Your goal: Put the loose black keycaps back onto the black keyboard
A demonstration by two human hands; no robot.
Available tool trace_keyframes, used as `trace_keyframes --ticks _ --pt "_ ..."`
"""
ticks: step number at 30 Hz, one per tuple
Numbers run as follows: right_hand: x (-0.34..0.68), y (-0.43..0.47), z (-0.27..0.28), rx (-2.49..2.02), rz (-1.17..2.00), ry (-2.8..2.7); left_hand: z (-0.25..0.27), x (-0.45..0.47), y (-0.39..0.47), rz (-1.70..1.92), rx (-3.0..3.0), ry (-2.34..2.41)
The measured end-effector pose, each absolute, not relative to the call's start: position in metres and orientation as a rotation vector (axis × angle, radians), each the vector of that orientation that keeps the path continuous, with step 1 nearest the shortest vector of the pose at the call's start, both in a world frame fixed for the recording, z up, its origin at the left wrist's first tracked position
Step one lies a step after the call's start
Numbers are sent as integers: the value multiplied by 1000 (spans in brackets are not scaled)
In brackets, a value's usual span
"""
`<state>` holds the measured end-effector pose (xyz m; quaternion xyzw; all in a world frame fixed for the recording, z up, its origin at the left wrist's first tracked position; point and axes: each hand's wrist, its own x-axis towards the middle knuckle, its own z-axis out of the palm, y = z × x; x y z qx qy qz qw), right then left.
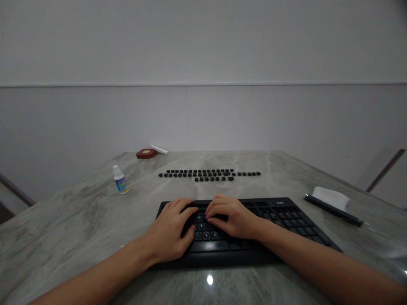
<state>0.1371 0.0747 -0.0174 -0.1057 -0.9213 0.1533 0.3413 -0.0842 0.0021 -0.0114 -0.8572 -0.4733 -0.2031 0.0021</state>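
Note:
A black keyboard (206, 246) lies on the table in front of me. Several of its letter positions lack caps, showing bare key sockets (206, 235). My left hand (173, 228) rests over the keyboard's left end, fingers apart, thumb near the bare sockets. Above the upper middle keys, my right hand (232, 216) has its thumb and fingers drawn together; whatever is between the fingertips is hidden. Loose black keycaps (203, 173) lie in rows on the table beyond the keyboard.
A small white spray bottle (121, 182) with a blue label stands at the left. Far back are a dark red case (145, 153) and a white flat object (159, 149). At right, a black stick-like object (333, 210) lies by a white cloth or tissue (330, 198).

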Motion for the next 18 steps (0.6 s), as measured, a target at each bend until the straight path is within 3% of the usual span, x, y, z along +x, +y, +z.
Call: trace_keyframes --ticks 18 --pt "138 76 -20 -333 419 -2386 -10 -85 -1 -690 -2760 -1439"
